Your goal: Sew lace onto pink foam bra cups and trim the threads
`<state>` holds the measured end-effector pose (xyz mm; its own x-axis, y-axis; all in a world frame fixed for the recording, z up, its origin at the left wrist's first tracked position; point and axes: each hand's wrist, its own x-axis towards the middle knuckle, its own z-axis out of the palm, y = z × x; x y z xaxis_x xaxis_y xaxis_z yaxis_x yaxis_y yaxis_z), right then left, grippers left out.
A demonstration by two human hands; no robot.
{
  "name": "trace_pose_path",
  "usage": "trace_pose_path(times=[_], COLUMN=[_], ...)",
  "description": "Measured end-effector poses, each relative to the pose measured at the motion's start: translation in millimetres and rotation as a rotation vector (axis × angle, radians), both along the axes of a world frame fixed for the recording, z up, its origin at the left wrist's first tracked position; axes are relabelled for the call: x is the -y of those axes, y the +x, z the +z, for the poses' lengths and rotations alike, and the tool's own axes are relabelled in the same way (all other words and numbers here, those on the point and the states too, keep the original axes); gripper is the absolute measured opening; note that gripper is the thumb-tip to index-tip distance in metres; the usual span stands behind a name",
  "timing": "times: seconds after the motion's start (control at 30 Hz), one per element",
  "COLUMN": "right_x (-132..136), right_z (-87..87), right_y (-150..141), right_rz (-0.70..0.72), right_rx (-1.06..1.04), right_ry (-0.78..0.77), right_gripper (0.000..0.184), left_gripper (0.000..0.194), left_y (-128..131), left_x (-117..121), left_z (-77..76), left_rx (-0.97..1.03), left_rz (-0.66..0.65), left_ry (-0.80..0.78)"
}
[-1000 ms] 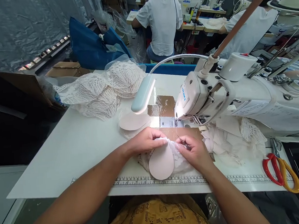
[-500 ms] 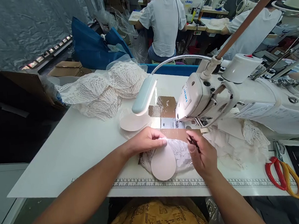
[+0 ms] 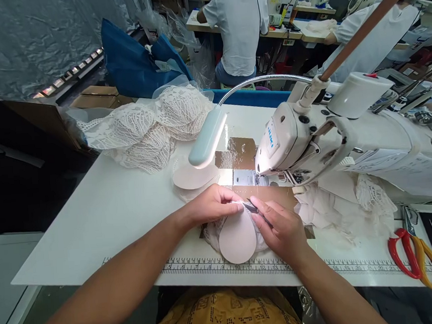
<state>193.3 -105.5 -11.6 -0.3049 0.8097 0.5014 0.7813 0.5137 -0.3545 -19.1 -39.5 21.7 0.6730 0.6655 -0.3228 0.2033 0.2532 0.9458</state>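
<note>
Between thumb and fingers my left hand pinches the top edge of a pale, rounded bra cup with white lace behind it. The cup hangs over the front of the table, just above the printed ruler. My right hand is closed on small dark thread snips. Their blades point left and meet the edge of the fabric beside my left fingertips. Most of the snips' body is hidden in my fingers. Behind both hands stands a white sewing machine, its needle area lit.
White lace pieces are heaped at the back left, with pale cups nearer. More fabric lies under the machine arm. Red-and-yellow scissors rest at the right edge. A lamp overhangs the table. A person sits beyond.
My right hand has moved left with the thread snips, bringing the blades to the fabric edge at my left fingers. My left hand keeps its pinch almost in place. The view has shifted slightly.
</note>
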Motion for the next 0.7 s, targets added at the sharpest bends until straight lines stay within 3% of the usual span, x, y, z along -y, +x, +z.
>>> trace_pose_path(times=[0.3, 0.47, 0.7], right_x=[-0.9, -1.7, -0.3], right_z=[0.9, 0.9, 1.6], right_y=[-2.6, -3.8, -0.5], right_rz=[-0.025, -0.044, -0.01], right_rx=[-0.003, -0.023, -0.047], right_ry=[0.051, 0.055, 0.035], right_gripper=[0.03, 0.031, 0.031], left_gripper=[0.025, 0.024, 0.031], left_y=[1.8, 5.4, 1.0], left_x=[1.9, 3.6, 1.8], left_z=[1.1, 2.1, -2.4], left_rx=[0.001, 0.056, 0.003], left_rz=[-0.002, -0.081, -0.007], left_ry=[-0.014, 0.003, -0.007])
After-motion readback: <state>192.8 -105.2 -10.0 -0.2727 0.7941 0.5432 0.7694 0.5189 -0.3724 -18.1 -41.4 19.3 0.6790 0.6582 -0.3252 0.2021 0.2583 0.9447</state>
